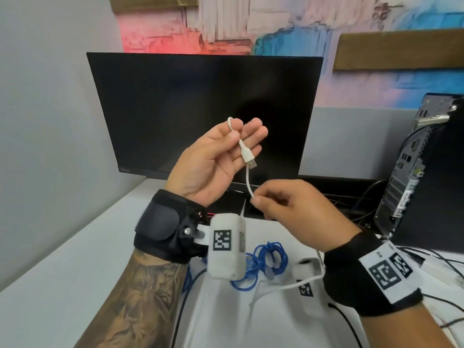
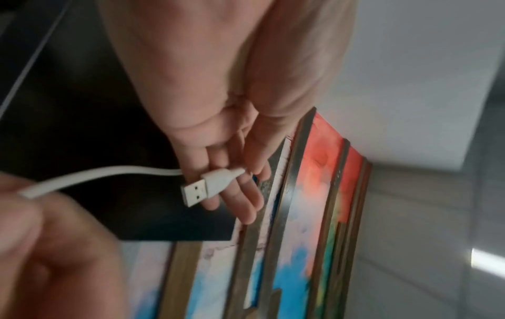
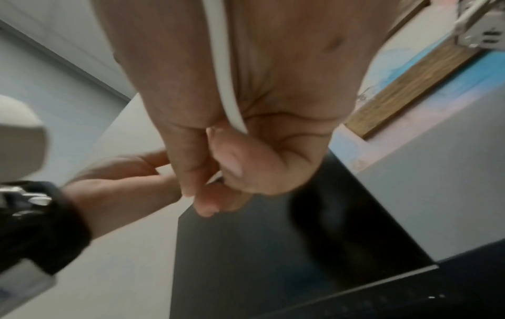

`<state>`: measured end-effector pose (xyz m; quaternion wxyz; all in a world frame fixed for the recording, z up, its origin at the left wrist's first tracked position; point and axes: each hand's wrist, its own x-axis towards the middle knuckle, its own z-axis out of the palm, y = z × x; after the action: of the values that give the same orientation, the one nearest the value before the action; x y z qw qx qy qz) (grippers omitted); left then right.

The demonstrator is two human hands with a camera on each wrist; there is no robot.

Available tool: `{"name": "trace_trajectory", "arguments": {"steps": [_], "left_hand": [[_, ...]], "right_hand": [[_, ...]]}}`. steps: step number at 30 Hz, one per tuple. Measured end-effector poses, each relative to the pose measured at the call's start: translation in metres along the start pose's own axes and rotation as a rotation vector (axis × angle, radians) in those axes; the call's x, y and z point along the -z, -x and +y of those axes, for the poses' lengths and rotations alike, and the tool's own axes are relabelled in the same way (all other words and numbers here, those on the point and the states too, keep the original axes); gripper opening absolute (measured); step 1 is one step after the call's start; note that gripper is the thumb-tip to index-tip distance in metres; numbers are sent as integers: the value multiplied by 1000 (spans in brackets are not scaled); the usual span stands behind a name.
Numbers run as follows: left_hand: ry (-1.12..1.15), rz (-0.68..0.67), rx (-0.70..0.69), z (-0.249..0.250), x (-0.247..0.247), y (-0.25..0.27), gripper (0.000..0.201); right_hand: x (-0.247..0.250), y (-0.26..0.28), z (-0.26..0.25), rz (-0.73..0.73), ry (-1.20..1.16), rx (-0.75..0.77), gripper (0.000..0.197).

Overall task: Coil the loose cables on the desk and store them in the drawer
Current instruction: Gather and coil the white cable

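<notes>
The white cable (image 1: pixel 247 179) is up in the air in front of the dark monitor (image 1: pixel 200 109), not on the desk. Its plug (image 1: pixel 248 158) lies across the fingers of the left hand (image 1: pixel 216 156), with the thumb holding the cord against them just above the plug. The cord loops over the top of that hand, comes down behind it and runs to the right hand (image 1: pixel 288 209), which pinches it between thumb and fingertips just below and to the right. From there the rest trails under the right wrist down to the desk (image 1: pixel 62 272).

This looks like the very start of the first wrap. To do it well, the left hand should keep the plug end pinned so it cannot slip, with the fingers held slightly apart as a form. The right hand should let the cord slide through a light pinch and lay each turn beside the last, all about the same width and without twist. Pulling hard risks dragging the trailing length into the blue cable (image 1: pixel 261 262), which sits bundled on the near desk between the wrists. No drawer shows in any view.
</notes>
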<state>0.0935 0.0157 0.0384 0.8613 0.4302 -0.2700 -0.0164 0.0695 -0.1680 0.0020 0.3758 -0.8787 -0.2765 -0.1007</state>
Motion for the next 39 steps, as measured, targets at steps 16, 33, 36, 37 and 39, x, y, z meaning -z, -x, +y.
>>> {"name": "trace_trajectory", "arguments": {"steps": [16,33,36,37,39], "left_hand": [[-800,-175,175,-14,-12,5,30],[143,224,9,-20,-16,-4,23],[-6,258,-55,-24,-20,-4,23],[-106,257,-79,-25,-21,-4,23],[-324,233,-116,-28,-23,-2,24]], "right_hand": [[50,10,-22,132,-870,-85,34],[28,10,-18,-135,-216,-131,14],[32,13,-18,-219,-226,-162,11],[32,14,-19,-245,-241,-177,12],[34,16,-20,-279,-236,-192,11]]}}
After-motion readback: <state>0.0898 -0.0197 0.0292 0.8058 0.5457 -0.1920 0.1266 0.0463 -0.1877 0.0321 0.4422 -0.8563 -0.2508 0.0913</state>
